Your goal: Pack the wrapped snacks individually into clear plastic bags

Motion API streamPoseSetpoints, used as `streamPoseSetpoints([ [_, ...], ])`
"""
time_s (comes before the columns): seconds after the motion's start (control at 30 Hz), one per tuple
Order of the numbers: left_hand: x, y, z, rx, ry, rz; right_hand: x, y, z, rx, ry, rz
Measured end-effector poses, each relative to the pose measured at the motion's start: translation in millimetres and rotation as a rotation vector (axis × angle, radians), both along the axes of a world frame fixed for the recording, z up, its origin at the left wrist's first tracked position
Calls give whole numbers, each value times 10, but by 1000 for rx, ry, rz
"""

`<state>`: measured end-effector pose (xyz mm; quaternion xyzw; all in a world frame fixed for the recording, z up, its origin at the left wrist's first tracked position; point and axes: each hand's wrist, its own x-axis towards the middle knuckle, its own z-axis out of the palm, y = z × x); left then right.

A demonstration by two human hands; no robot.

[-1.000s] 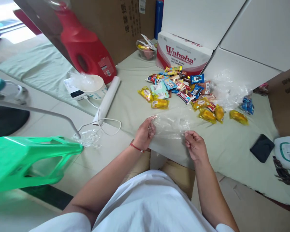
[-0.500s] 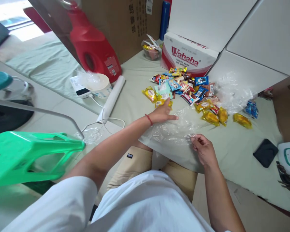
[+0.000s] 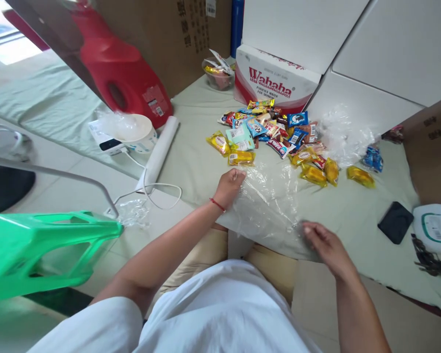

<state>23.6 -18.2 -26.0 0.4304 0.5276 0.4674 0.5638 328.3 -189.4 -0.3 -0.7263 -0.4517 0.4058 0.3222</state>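
Plastic bag [image 3: 266, 203], clear, thin and crinkled, spread above a creased pale-green cloth [image 3: 353, 211]; the left hand [image 3: 230, 189] pinches its far edge between thumb and fingers, while the blurred right hand [image 3: 327, 247] is at its near corner, its grip impossible to tell. Beyond lie glossy, multicoloured, pillow-shaped wrapped snacks [image 3: 259, 128]. Farther back, a round clear plastic bowl [image 3: 209, 81] contains wrapped pieces; at left, crumpled clear film [image 3: 113, 126] fills the mouth of a white cylindrical tub [image 3: 150, 142].

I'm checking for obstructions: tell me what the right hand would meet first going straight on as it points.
The right hand would likely meet the clear plastic bag first; its edge lies at or just beside the fingers, and blur leaves contact unclear.
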Motion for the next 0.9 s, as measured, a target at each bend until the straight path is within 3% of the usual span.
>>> streamPoseSetpoints([
  [0.13, 75, -40, 15, 65, 113, 38, 153, 584, -51, 200, -195, -179],
  [0.3, 69, -3, 79, 11, 65, 82, -148, 1381, -277, 138, -371, -18],
  [0.4, -73, -62, 122, -3, 95, 187, -314, 1610, -338, 195, -382, 46],
  [0.5, -215, -306, 144, -38, 65, 286, -357, 1752, -282, 333, -324, 102],
  [0.57, -266, -583, 130, -75, 1, 308, -362, 1861, -196, 416, -296, 222],
  [0.7, -353, -1236, 65, -191, -73, 328, -428, 2154, -6, 538, -308, 624],
  [0.8, -516, -1579, 120, -164, 143, 384, -561, 2406, 86, 558, -366, 896],
  [0.9, -708, -1598, 362, 53, 408, 434, -734, 2625, 148, 555, -421, 1091],
])
